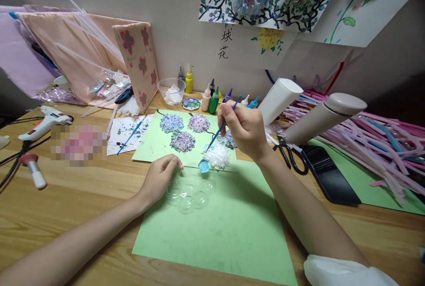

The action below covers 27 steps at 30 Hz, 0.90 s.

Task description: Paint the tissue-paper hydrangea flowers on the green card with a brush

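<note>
My right hand [245,127] is closed round a thin blue paintbrush [223,124], whose tip touches a white paper flower [217,156] on the far green sheet [149,144]. Several purple and blue painted flowers [182,132] lie on that sheet. My left hand [161,175] pinches the rim of a clear plastic palette [188,193] that rests on the near green sheet [229,228]. One well of the palette holds blue paint [204,166].
Small paint bottles [212,98] and a clear bowl [171,90] stand at the back. Black scissors [292,155], a dark phone [327,173], two white cylinders [318,117] and pink straws [381,144] lie right. A glue gun [46,122] and a second brush [131,134] lie left.
</note>
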### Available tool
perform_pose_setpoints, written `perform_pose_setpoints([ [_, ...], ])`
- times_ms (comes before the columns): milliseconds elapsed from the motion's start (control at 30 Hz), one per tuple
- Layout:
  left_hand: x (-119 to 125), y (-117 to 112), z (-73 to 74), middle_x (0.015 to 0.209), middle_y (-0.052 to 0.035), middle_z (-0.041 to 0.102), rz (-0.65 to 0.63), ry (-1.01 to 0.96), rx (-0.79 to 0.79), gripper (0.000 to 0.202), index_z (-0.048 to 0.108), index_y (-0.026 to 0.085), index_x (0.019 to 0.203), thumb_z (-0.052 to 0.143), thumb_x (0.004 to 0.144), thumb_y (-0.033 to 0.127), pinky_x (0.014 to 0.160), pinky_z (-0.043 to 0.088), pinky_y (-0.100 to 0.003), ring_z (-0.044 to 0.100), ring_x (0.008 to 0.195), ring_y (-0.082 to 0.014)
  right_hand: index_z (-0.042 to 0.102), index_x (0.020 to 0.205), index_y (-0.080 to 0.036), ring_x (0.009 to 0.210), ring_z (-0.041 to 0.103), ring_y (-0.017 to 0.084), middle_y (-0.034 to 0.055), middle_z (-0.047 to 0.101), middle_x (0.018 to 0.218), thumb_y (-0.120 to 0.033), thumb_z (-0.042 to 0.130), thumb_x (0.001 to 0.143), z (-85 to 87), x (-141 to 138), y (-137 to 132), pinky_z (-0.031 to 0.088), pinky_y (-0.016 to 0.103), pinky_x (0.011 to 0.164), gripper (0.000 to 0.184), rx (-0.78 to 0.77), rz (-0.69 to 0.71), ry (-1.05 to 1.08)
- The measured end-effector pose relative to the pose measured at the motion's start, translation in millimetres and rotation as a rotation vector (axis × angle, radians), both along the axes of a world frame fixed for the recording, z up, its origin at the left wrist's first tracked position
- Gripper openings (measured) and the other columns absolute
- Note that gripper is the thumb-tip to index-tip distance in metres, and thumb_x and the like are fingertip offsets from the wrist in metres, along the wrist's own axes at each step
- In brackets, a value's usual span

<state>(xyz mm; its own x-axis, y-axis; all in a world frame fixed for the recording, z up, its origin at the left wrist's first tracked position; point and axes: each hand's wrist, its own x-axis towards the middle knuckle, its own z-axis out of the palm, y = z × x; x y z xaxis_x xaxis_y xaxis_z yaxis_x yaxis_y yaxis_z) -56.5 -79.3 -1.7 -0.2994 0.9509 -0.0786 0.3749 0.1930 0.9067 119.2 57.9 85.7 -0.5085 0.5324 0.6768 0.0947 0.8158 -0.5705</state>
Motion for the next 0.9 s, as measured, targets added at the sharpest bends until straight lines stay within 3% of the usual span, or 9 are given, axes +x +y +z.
perform_pose_setpoints([
  [133,0,0,0.3,0.047,0.0078,0.035,0.003,-0.002,-0.007,0.037,0.058,0.018,0.069,0.040,0.087,0.045,0.047,0.032,-0.022,0.038,0.043,-0.0102,0.051,0.061,-0.019,0.046,0.052,0.008,-0.0031,0.053,0.050,-0.039,0.036,0.098,-11.7,-3,12,0.038,0.024,0.053,0.044,0.021,-0.081,-0.091],
  [333,0,0,-1.2,0.048,0.0077,0.036,0.003,-0.018,-0.008,0.038,0.058,0.018,0.070,0.040,0.087,0.047,0.046,0.033,-0.022,0.040,0.042,-0.0101,0.051,0.065,-0.020,0.051,0.056,0.010,-0.0011,0.057,0.057,-0.045,0.031,0.098,-24.8,-8,18,0.037,0.025,0.054,0.046,0.034,-0.058,-0.172],
  [900,1,-2,0.4,0.047,0.0076,0.036,0.008,0.002,-0.009,0.038,0.058,0.019,0.070,0.040,0.088,0.046,0.047,0.032,-0.022,0.040,0.043,-0.0106,0.053,0.067,-0.019,0.049,0.056,0.009,-0.0021,0.056,0.054,-0.044,0.032,0.097,-25.0,-8,18,0.039,0.023,0.055,0.045,-0.027,-0.003,-0.174],
])
